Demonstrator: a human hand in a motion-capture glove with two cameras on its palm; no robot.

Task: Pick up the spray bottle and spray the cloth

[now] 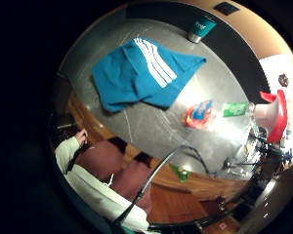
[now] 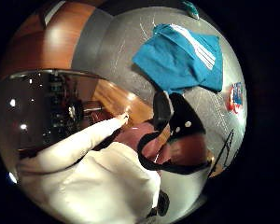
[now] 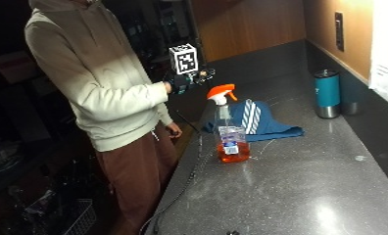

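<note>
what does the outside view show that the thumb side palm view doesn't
Only the outside view shows the gloved right hand raised above the counter edge, apart from the spray bottle, and the bottle whole: upright, orange trigger head, orange liquid at the bottom. It also shows the whole teal cup by the wall.

Only the thumb side palm view shows the person from above, with the light sleeve and the wooden floor.

Both show the blue striped cloth lying on the grey counter, and both show the bottle's label.
</note>
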